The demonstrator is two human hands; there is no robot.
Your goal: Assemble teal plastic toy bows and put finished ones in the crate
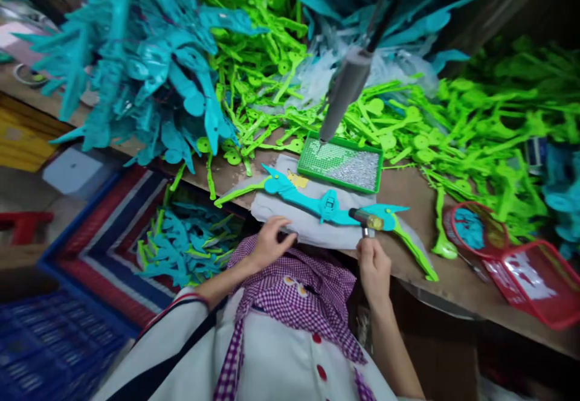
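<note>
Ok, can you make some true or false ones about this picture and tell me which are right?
1. The right hand holds a mallet. True.
2. The left hand holds a spoon. False: nothing shows in its grasp.
3. Small silver pieces lie in the green tray. True.
4. The red baskets stand left of the tray. False: they are on its right.
5. The apron is purple-checked. True.

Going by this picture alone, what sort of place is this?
Probably an assembly workshop: green plastic parts lie heaped on the bench, a green tray holds tiny silvery pieces, and the right hand grips a hammer.
</note>
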